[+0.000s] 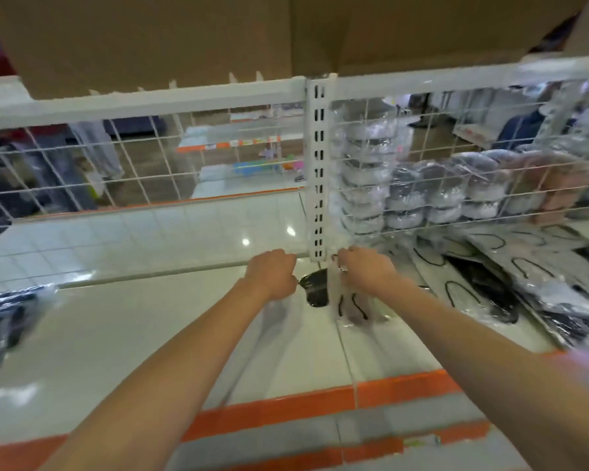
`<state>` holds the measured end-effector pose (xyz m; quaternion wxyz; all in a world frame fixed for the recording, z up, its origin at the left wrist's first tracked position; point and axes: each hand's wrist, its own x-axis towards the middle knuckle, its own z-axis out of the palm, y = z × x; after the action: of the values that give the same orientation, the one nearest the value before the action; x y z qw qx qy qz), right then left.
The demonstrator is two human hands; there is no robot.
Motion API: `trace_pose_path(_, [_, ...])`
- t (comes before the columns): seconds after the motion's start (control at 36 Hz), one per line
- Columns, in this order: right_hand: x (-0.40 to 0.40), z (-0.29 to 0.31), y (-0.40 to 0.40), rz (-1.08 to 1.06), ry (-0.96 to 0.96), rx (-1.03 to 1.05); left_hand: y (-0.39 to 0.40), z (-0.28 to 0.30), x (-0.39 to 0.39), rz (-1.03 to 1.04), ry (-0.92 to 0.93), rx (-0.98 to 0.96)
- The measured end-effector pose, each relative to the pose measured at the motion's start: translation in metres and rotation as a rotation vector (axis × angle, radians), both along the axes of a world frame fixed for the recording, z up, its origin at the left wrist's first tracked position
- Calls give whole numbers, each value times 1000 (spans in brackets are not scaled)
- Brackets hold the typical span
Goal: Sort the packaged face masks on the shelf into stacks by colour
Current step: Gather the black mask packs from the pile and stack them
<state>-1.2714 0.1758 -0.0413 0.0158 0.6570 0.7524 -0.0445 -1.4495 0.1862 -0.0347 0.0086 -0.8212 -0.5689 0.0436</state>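
Gripping a black mask pack (315, 287): left hand (273, 270) and right hand (366, 268) both pinch it, above the white shelf (123, 321), by the upright post (317, 164)

A white slotted upright post (318, 171) stands at the middle of the shelving. To either side of it runs a white wire grid back panel (143, 164), topped by a white rail. Above the post sit brown cardboard boxes (184, 35). Behind it, through the grid, lies a brownish floor and what seems, through blur, another orange-edged shelf unit (232, 144). Below the post, glossy white boards reflect ceiling lights.
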Motion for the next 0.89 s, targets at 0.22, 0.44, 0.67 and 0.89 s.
trace_pose_path(0.22, [141, -14, -27, -275, 127, -66, 7, -9, 125, -162, -58, -19])
trace_pose_path(0.44, [225, -54, -44, -507, -12, -94, 6, -29, 195, -242, -173, -103])
trace_pose_path(0.67, [227, -46, -31, -436, -89, -42, 5, -33, 220, -172, -335, -192])
trace_pose_path(0.89, [237, -3, -5, -460, 203, 64, 12, -15, 222, -29, -703, -303])
